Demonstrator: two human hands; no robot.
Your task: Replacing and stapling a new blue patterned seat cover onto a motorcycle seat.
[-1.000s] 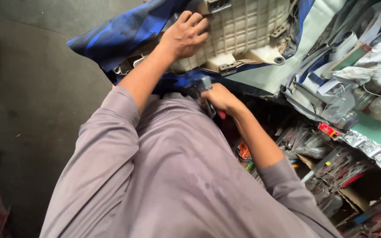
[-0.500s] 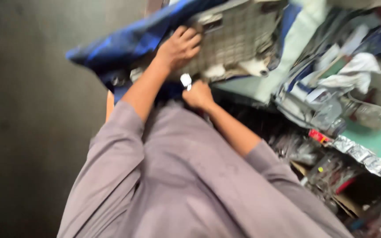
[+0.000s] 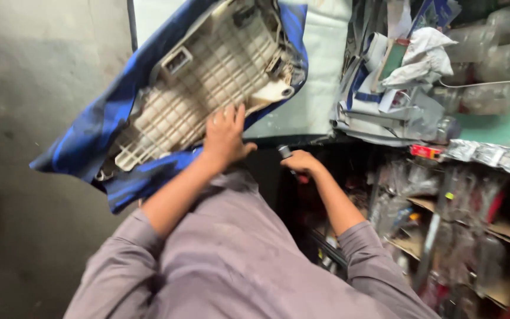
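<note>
The right hand (image 3: 302, 162) is clenched around a small dark tool (image 3: 284, 152) whose metal tip pokes up out of the grip. Just to its left, the left hand (image 3: 225, 139) lies flat and released, fingers spread, pressing the ribbed cream plastic base (image 3: 208, 88) of an upturned seat. A blue cover (image 3: 90, 136) wraps that base beyond and left of the hand. Farther right of the grip, cluttered shelves (image 3: 444, 207) hold packets.
</note>
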